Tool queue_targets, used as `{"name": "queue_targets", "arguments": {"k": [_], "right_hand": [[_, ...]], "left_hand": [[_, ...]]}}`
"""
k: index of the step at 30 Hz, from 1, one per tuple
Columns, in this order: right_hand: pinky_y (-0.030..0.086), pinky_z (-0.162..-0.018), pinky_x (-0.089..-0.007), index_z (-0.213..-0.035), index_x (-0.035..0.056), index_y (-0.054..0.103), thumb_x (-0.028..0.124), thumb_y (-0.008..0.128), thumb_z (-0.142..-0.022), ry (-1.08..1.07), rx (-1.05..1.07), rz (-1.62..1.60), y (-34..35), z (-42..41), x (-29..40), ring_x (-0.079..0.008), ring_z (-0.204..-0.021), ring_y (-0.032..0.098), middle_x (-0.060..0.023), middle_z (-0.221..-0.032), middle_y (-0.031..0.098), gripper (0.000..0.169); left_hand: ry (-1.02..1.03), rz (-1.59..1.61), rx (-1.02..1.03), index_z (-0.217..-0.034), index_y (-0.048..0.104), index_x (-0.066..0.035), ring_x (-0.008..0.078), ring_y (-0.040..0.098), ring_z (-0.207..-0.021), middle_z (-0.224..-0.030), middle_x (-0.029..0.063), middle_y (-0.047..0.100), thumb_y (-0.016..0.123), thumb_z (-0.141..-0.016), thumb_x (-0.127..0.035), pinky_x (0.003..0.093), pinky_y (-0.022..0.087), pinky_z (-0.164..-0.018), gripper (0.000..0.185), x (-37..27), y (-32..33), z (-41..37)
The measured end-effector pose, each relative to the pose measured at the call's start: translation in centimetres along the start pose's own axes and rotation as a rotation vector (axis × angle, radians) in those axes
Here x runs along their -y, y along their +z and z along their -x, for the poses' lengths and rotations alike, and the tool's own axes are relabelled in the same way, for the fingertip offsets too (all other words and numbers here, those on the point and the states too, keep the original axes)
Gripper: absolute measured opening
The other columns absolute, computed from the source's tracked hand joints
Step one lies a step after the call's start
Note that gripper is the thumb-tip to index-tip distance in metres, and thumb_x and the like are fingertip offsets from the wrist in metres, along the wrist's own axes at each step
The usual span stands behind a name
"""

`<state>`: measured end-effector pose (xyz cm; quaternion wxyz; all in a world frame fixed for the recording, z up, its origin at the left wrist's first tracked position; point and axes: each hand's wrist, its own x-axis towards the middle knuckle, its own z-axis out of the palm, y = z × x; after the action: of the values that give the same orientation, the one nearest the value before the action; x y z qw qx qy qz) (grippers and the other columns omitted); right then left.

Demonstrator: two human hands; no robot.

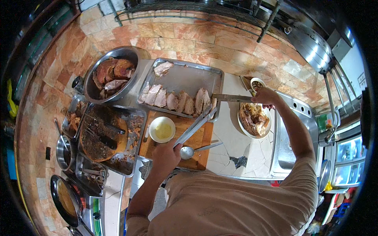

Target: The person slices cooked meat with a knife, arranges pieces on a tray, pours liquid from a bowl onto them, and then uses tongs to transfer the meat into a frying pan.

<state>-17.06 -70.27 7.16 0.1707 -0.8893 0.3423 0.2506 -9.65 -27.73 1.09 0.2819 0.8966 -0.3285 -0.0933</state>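
My left hand [166,157] holds metal tongs [196,125], whose ends reach the right end of a row of sliced cooked meat [171,101] in a steel tray [189,63]. From the right, my right hand [267,97] holds a flat metal blade [233,98], its tip at the tray's right edge by the last slices. A separate piece of meat [163,68] lies at the tray's back left. Below the tray, a wooden board [203,159] bears a white bowl of yellowish contents [162,129] and a metal spoon [187,152].
Left are a steel bowl [136,67] with large meat pieces, a round chopping block [102,132] in a tray, and a frying pan [66,200]. Right are a plate of meat [254,120], a small bowl of dark sauce [257,84] and a steel sink [288,147]. A wire rack hangs overhead.
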Motion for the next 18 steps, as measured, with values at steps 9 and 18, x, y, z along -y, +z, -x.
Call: {"name": "queue_targets", "arguments": {"k": [9,18], "right_hand": [[0.046,-0.036,-0.0282,-0.063,-0.0028,0.058,0.036,0.058,-0.082,0.003,0.086,0.014,-1.4,-4.0,1.1,-0.0166,-0.039,0.055,-0.0087,-0.053,0.059,0.043],[0.048,-0.037,-0.0301,-0.065,-0.0025,0.064,0.035,0.056,-0.083,-0.149,-0.056,-0.05,0.7,-5.7,-3.1,-0.0178,-0.037,0.055,-0.0102,-0.048,0.056,0.042]], "left_hand": [[-0.002,-0.257,0.134,-0.083,0.059,-0.005,0.033,0.06,-0.058,-0.061,0.0144,0.059,0.053,-0.086,-0.025,0.0449,0.047,-0.054,0.021,-1.8,1.5,-2.9],[-0.011,-0.255,0.18,-0.082,0.057,-0.005,0.0322,0.06,-0.055,-0.056,0.0133,0.058,0.053,-0.086,-0.024,0.0442,0.046,-0.053,0.02,-1.5,1.9,-3.2]]}}
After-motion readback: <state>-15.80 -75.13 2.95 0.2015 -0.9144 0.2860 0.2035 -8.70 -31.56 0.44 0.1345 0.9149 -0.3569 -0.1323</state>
